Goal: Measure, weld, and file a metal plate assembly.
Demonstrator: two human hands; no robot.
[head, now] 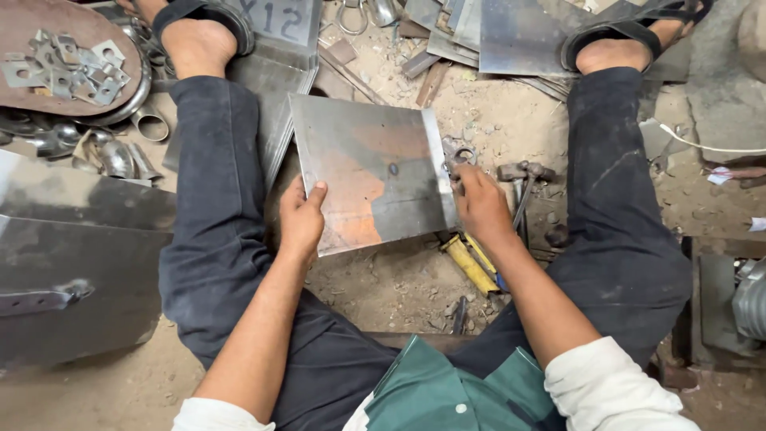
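My left hand [302, 219] grips the rusty square steel sheet [369, 172] by its near-left edge, tilted over the dirt between my legs, and my right hand [479, 203] pinches its folded right edge, which could slice my fingers if it slips.

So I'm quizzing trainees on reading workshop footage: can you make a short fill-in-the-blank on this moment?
1. Both hands hold a square sheet of ____.
2. The left hand grips the sheet's ____ edge.
3. A hammer lies just beyond the ____ hand.
Missing words: metal; left; right.
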